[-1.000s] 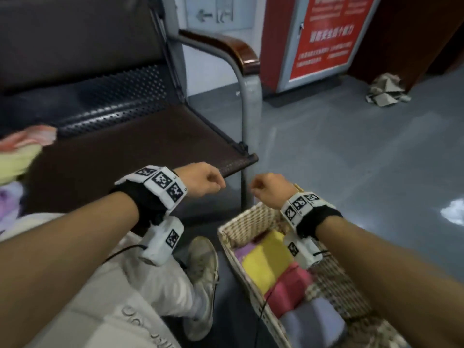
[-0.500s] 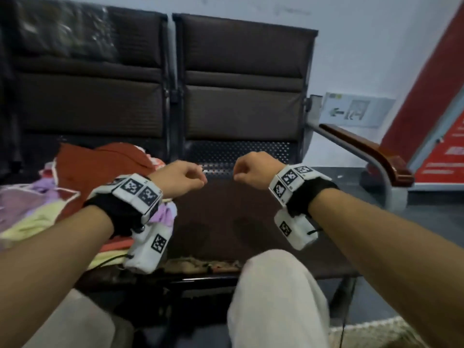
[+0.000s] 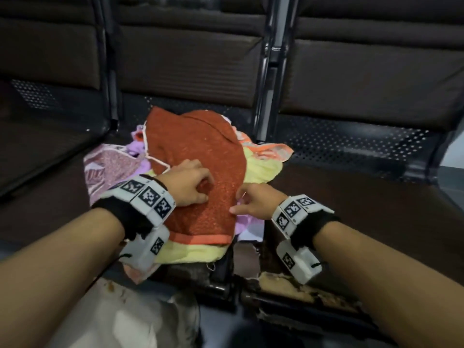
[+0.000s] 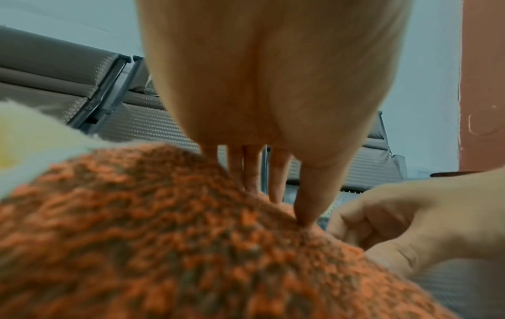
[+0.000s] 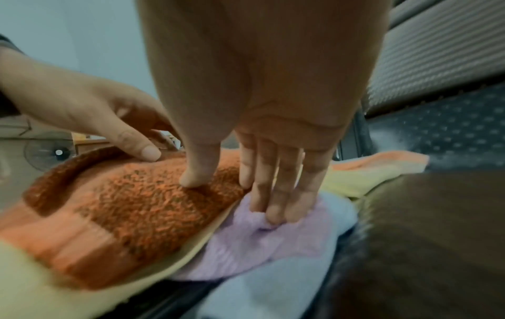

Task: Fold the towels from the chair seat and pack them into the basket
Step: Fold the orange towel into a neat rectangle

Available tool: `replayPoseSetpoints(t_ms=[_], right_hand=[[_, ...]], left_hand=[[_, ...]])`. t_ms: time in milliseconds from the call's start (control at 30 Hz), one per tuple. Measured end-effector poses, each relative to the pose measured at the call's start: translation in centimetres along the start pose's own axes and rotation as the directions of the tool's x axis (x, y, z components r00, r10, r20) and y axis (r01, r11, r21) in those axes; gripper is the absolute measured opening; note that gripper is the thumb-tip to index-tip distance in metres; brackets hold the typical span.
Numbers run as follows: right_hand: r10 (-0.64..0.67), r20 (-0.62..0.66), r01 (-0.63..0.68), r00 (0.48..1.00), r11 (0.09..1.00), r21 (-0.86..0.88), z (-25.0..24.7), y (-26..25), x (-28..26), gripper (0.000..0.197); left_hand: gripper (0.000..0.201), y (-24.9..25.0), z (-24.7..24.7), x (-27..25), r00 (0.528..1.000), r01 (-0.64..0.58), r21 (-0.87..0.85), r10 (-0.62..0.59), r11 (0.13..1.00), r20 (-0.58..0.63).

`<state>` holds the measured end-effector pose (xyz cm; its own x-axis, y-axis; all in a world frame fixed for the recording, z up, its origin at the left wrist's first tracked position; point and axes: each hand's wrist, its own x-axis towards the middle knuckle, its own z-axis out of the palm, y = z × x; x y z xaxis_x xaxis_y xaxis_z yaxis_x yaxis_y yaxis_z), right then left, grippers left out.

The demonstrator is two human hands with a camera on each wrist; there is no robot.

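Observation:
A heap of towels lies on the dark chair seat, and a rust-orange towel covers the top of it. My left hand rests on that towel with arched fingers, fingertips and thumb touching the pile. At the towel's right edge is my right hand. Its thumb lies on the orange towel, and its straight fingers press the purple towel just beside that edge. I cannot see the basket.
Under the orange towel lie a yellow towel, a pink patterned one, a peach one and a light blue one. Chair backrests stand behind. The seat's front edge is torn. My trouser leg is below.
My view swung from the basket on the floor to the chair seat. Both hands were fists in the air; they have come down onto the orange towel with fingers uncurled.

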<state>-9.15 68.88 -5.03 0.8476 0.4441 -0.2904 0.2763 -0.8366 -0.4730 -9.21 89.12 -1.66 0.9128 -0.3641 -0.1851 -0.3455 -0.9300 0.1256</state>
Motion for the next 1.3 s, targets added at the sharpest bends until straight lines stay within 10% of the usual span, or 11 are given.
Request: replayPoseSetpoints(t_ms=[267, 467, 667, 1033, 1300], right_hand=[[-0.001, -0.199, 0.03, 0.98, 0.989, 0.144, 0.5, -0.7, 0.3, 0.011], [-0.118, -0.33, 0.141, 0.937, 0.989, 0.047, -3.2, 0.3, -5.1, 0.016], [0.033, -0.543, 0.164, 0.839, 0.937, 0.31, -6.2, 3.9, -9.9, 0.01], [-0.1, -0.58, 0.362, 0.808, 0.861, 0.356, -7.2, 4.7, -13.0, 0.018], [0.297, -0.639, 0.512, 0.709, 0.405, 0.757, -10.6, 9.2, -14.5, 0.023]], left_hand=[[0.014, 1.4, 0.6, -0.3, 0.997, -0.034, 0.109, 0.041, 0.993, -0.063], [0.007, 4.3, -1.3, -0.8, 0.982, -0.031, -0.214, -0.011, 0.976, -0.191], [0.006, 11.4, -2.7, -0.7, 0.885, -0.278, -0.506, 0.012, 0.817, -0.466], [0.012, 13.9, -3.5, 2.0, 0.884, -0.408, -0.782, -0.009, 0.472, -0.467], [0.049, 13.3, -0.6, 4.0, 0.914, -0.383, -0.376, 0.287, 0.844, -0.287]])
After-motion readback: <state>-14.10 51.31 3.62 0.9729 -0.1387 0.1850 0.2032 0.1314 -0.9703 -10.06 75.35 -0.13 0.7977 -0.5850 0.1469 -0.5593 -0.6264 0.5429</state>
